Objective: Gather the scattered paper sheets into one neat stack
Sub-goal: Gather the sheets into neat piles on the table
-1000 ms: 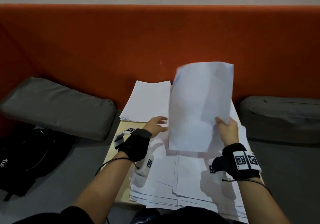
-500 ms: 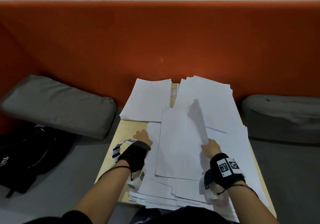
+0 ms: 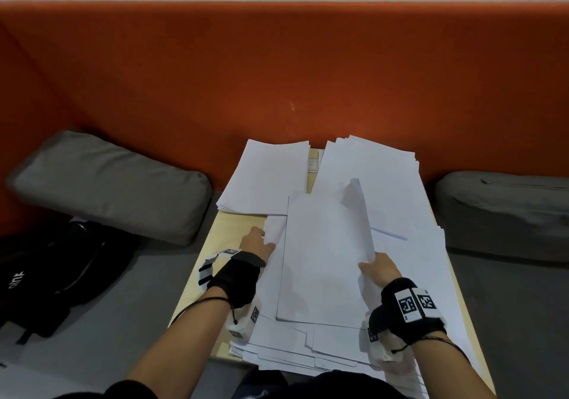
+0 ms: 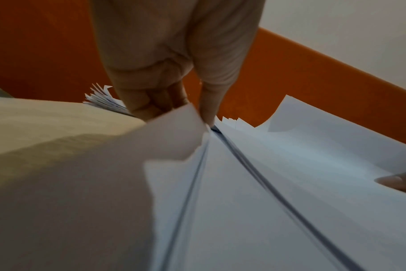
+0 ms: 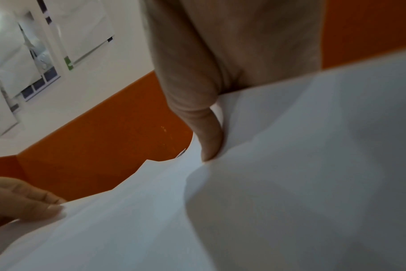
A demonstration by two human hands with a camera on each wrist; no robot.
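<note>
A small pale wooden table [image 3: 237, 229] bears all the paper. The right hand [image 3: 380, 270] pinches the right edge of a small bundle of sheets [image 3: 323, 260], thumb on top, so that edge curls up while the rest lies flat on the loose spread of sheets [image 3: 308, 349] covering the near half of the table. The left hand [image 3: 257, 241] sits at the bundle's left edge with fingers bent down onto the paper; the left wrist view suggests it nips a sheet corner [image 4: 181, 132], though blur leaves that uncertain. At the far left lies a squared stack [image 3: 268, 177], and just right of it a fanned pile [image 3: 369, 167]. Grey cushions [image 3: 107, 183] flank the table against an orange backrest [image 3: 277, 75]; a black bag [image 3: 55, 272] lies on the left.
</note>
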